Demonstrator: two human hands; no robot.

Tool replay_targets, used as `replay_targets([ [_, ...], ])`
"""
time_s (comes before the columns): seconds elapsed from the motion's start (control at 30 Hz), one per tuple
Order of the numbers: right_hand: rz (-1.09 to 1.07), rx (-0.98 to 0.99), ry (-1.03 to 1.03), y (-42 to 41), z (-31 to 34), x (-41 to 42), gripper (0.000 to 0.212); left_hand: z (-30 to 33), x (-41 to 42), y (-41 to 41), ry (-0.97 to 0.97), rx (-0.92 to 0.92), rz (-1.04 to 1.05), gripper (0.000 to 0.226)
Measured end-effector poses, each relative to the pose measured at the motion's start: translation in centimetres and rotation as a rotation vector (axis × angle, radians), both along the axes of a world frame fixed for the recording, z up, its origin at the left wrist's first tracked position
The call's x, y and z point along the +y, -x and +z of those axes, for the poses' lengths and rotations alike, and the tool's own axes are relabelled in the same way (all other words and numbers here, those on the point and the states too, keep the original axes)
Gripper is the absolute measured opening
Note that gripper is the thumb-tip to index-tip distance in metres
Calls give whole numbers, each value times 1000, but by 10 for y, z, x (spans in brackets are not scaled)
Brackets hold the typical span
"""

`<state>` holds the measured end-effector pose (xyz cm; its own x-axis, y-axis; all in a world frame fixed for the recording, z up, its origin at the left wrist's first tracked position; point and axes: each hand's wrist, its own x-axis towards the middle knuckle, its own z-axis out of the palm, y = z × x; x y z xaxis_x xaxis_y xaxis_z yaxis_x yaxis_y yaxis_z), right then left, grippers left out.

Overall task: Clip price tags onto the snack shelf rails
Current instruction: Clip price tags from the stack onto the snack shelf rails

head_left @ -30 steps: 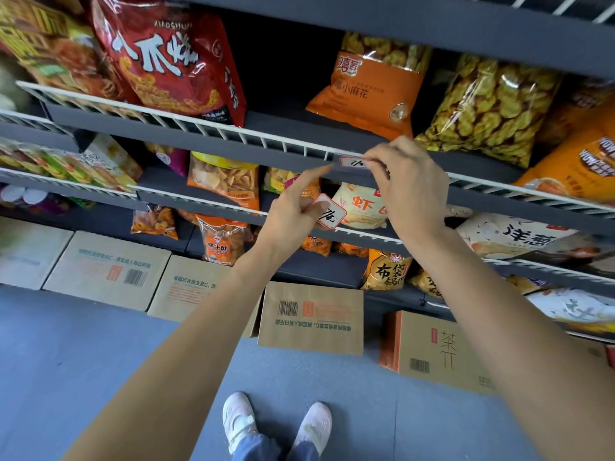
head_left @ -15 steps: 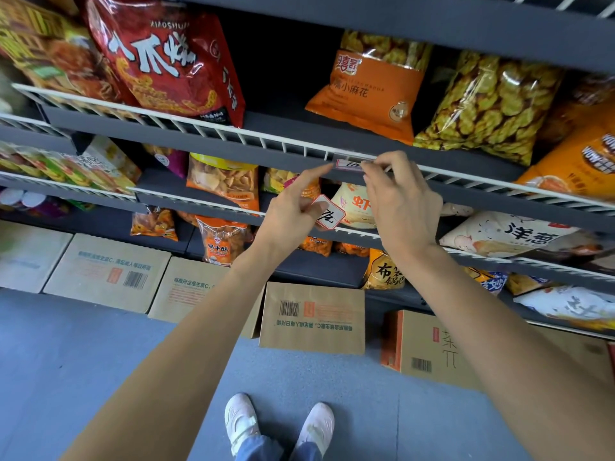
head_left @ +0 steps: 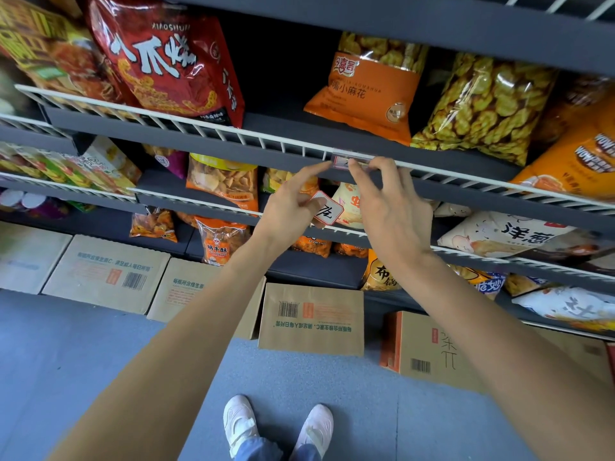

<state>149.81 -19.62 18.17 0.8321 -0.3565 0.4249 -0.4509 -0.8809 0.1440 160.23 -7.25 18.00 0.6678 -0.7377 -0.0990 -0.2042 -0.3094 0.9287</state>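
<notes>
A small clear-cased price tag (head_left: 342,162) sits on the white wire rail (head_left: 199,128) of the upper snack shelf. The fingertips of my right hand (head_left: 389,207) pinch it from the right and below. My left hand (head_left: 289,207) points its index finger at the tag's left end and touches it, while its other fingers hold a second price tag (head_left: 327,209), white with a red border and black writing. Both hands hover in front of the second shelf.
Snack bags fill the shelves: a red bag (head_left: 166,61), an orange bag (head_left: 369,91) and a bag of yellow snacks (head_left: 482,104) stand above the rail. Cardboard boxes (head_left: 311,317) line the blue floor below. My white shoes (head_left: 276,427) show at the bottom.
My right hand has slid down and back from over the rail, so the clipped tag shows; only its fingertips stay on the tag. My left hand holds still with the second tag.
</notes>
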Motion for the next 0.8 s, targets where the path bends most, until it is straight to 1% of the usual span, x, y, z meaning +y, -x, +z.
replay_targets([
  [0.1,-9,29,-45,2,0,8,66,4,1,-6,-34,107,18,47],
  [0.2,-18,57,-86,4,1,13,68,5,6,-10,-43,177,112,36],
  [0.3,-28,66,-127,4,4,16,69,4,8,-10,-39,184,196,22],
  [0.37,-12,58,-167,6,4,17,69,3,9,-7,-37,182,233,19],
  [0.47,3,45,-219,9,5,18,65,3,8,0,-9,215,257,17],
  [0.63,-3,52,-290,10,5,21,58,9,5,9,97,355,289,12],
  [0.8,45,-4,-394,13,10,24,42,12,5,13,107,347,307,11],
])
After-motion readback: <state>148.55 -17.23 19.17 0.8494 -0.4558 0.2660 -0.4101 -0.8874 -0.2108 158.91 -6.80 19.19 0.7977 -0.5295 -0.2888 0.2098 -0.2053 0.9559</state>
